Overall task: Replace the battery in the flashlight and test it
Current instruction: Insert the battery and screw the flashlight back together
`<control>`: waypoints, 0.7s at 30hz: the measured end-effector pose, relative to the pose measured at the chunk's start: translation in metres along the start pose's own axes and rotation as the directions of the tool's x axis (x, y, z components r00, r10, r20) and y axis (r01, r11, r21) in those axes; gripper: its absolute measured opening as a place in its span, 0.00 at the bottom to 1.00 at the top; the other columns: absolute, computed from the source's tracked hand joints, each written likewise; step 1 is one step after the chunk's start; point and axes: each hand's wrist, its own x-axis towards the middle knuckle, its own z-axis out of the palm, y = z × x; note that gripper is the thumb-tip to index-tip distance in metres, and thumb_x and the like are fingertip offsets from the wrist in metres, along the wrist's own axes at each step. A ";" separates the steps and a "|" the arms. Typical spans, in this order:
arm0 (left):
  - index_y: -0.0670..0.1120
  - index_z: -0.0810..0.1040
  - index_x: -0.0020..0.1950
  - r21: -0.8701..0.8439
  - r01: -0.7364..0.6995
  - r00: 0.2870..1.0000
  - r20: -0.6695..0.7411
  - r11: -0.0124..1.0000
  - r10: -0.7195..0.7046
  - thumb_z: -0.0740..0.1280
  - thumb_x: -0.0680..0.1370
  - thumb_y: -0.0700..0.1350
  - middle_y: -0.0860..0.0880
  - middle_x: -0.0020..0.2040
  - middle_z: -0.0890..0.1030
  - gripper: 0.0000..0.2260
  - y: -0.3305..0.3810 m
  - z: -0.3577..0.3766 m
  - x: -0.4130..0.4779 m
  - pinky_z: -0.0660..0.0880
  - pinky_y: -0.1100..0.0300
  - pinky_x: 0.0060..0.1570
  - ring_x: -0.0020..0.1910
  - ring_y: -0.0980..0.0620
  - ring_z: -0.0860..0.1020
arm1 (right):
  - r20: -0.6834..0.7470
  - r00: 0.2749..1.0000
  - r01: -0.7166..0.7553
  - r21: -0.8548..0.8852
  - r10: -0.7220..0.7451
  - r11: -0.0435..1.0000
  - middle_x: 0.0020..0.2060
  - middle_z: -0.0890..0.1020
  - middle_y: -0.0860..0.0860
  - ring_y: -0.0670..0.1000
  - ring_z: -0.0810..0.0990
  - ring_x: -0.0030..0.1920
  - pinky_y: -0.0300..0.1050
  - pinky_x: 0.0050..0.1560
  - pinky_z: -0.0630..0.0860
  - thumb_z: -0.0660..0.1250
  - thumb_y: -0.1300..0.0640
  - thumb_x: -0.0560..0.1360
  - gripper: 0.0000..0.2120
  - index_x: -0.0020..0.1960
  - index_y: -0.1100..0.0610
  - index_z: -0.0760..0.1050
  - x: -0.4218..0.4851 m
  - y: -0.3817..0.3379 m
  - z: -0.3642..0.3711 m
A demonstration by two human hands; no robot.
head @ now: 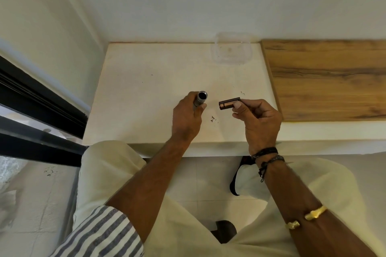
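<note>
My left hand (187,116) is wrapped around a small grey flashlight (200,99), held upright above the white ledge (146,89). Its dark open end faces up toward me. My right hand (258,120) pinches a copper-and-black battery (228,103) between thumb and fingers. The battery lies roughly level, its free end pointing left toward the flashlight. A small gap separates battery and flashlight. The lower part of the flashlight is hidden in my left palm.
A clear plastic container (231,51) stands at the back of the ledge against the wall. A wooden board (325,77) covers the ledge to the right. Small dark flecks (213,119) lie between my hands. A dark window frame (41,100) runs along the left.
</note>
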 end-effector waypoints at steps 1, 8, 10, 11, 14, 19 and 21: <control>0.48 0.76 0.61 0.051 -0.031 0.999 0.032 0.998 0.029 0.68 0.79 0.47 0.50 0.52 0.82 0.11 0.002 0.000 -0.001 0.76 0.51 0.52 0.49 0.50 0.78 | 0.002 1.000 0.009 -0.002 -0.009 1.000 0.42 0.86 0.59 0.57 0.86 0.39 0.53 0.43 0.85 0.76 0.63 0.73 0.08 0.50 0.64 0.83 0.000 -0.001 0.000; 0.50 0.76 0.63 0.256 -0.190 0.979 0.115 0.948 0.165 0.68 0.79 0.49 0.49 0.54 0.80 0.14 0.010 -0.002 -0.017 0.71 0.50 0.55 0.55 0.47 0.73 | 0.012 0.997 0.072 -0.062 -0.071 0.995 0.41 0.86 0.58 0.57 0.86 0.40 0.53 0.45 0.85 0.77 0.63 0.73 0.08 0.50 0.65 0.83 -0.005 -0.007 0.002; 0.50 0.77 0.64 0.272 -0.212 0.975 0.125 0.939 0.184 0.68 0.79 0.49 0.49 0.54 0.80 0.14 0.012 -0.004 -0.020 0.71 0.50 0.55 0.55 0.47 0.72 | 0.022 0.997 0.081 -0.123 -0.079 0.989 0.40 0.86 0.57 0.57 0.86 0.40 0.55 0.45 0.85 0.77 0.62 0.73 0.08 0.50 0.63 0.83 -0.006 -0.007 0.001; 0.51 0.77 0.64 0.279 -0.222 0.973 0.131 0.934 0.192 0.68 0.79 0.49 0.49 0.54 0.80 0.14 0.013 -0.005 -0.020 0.71 0.50 0.55 0.55 0.47 0.72 | 0.035 0.996 0.088 -0.162 -0.083 0.983 0.41 0.86 0.57 0.58 0.86 0.39 0.57 0.45 0.85 0.77 0.61 0.72 0.08 0.50 0.62 0.83 -0.007 -0.007 0.000; 0.52 0.77 0.64 0.293 -0.242 0.968 0.145 0.925 0.207 0.67 0.79 0.50 0.50 0.54 0.80 0.14 0.014 -0.006 -0.022 0.71 0.51 0.55 0.55 0.47 0.72 | 0.071 0.994 0.093 -0.252 -0.077 0.963 0.42 0.86 0.55 0.56 0.85 0.40 0.60 0.44 0.84 0.78 0.59 0.72 0.08 0.50 0.60 0.84 -0.010 -0.005 0.001; 0.50 0.77 0.65 0.305 -0.238 0.968 0.152 0.922 0.200 0.67 0.79 0.51 0.49 0.55 0.80 0.15 0.014 -0.004 -0.023 0.71 0.51 0.56 0.56 0.47 0.73 | 0.098 0.994 0.067 -0.326 -0.037 0.943 0.44 0.86 0.50 0.53 0.85 0.45 0.59 0.43 0.84 0.76 0.57 0.75 0.08 0.52 0.59 0.85 -0.015 -0.002 0.005; 0.50 0.77 0.64 0.303 -0.237 0.968 0.152 0.923 0.199 0.67 0.79 0.51 0.48 0.55 0.80 0.15 0.014 -0.004 -0.023 0.71 0.51 0.55 0.56 0.46 0.73 | 0.102 0.994 0.075 -0.357 -0.041 0.931 0.45 0.87 0.51 0.53 0.85 0.47 0.59 0.43 0.84 0.74 0.57 0.76 0.08 0.53 0.59 0.85 -0.015 0.000 0.006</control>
